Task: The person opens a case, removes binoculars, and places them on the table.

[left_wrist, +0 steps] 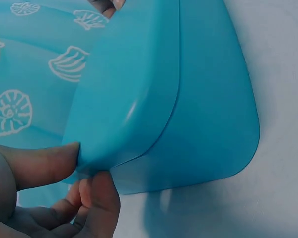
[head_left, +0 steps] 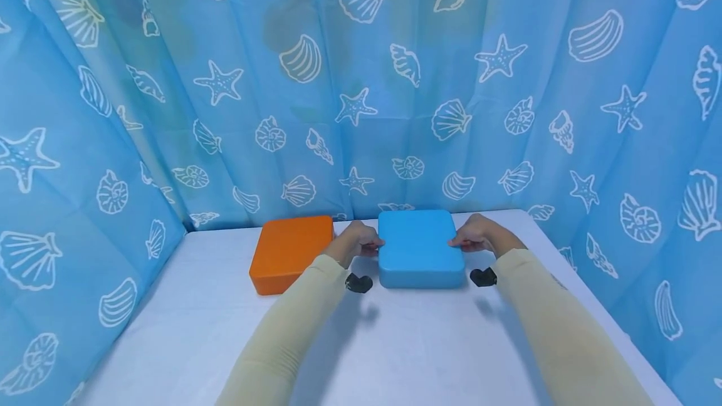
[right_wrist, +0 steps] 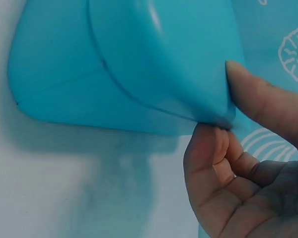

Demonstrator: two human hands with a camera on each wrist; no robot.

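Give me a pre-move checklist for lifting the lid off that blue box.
1. Left hand pinches the lid edge of the blue plastic box with rounded corners: ok.
2. Right hand pinches the opposite lid edge: ok.
3. Fingers sit under the lid rim, thumb on top: ok.
4. Box base rests on the white table: ok.
5. Orange plastic box stands apart from the blue one: ok.
6. Lid unlatched: cannot tell.
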